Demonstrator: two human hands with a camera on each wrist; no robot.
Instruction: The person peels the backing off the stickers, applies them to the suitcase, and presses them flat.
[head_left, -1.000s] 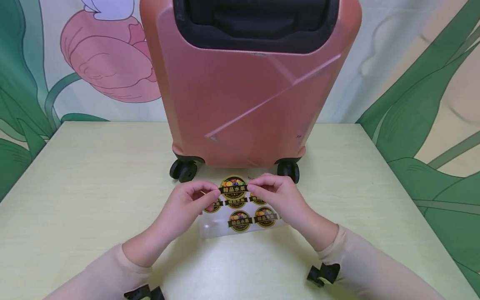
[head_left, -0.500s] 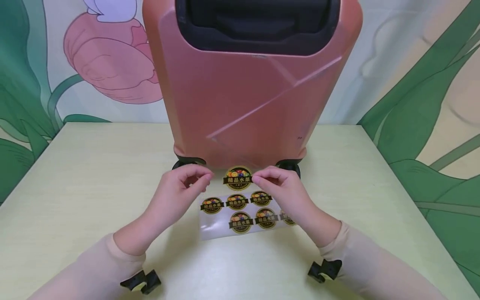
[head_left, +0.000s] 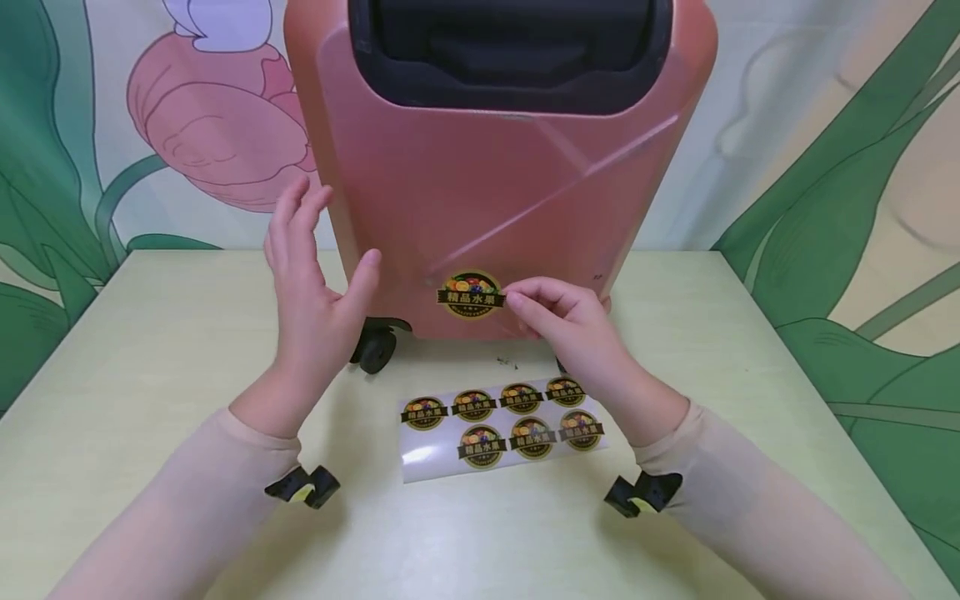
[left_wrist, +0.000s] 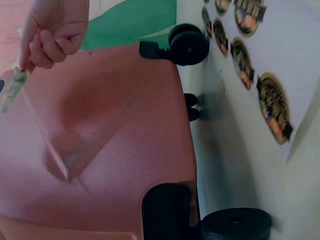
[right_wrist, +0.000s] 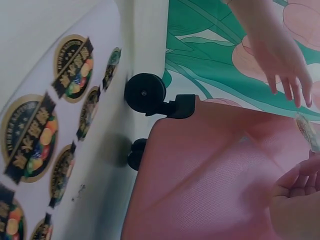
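Note:
A round black-and-gold fruit sticker [head_left: 471, 296] is pinched at its right edge between the thumb and fingers of my right hand [head_left: 573, 329]. It is held in front of the lower part of a pink suitcase [head_left: 450, 183]; the right wrist view shows the sticker [right_wrist: 306, 132] apart from the shell. To the left, my left hand [head_left: 311, 292] is raised with fingers spread and holds nothing. Below both hands, a sticker sheet [head_left: 429, 458] with several more round stickers lies flat on the table.
The suitcase stands upright on black wheels [head_left: 373, 348], with a black handle recess [head_left: 510, 87] at its top. Small dark marks [head_left: 507, 363] show on the pale table [head_left: 187, 350]. Behind hangs a backdrop with painted leaves [head_left: 832, 217].
My left hand let go of the sticker, moved left and up, and spread its fingers. My right hand carried the sticker up from above the sheet to before the suitcase's lower front.

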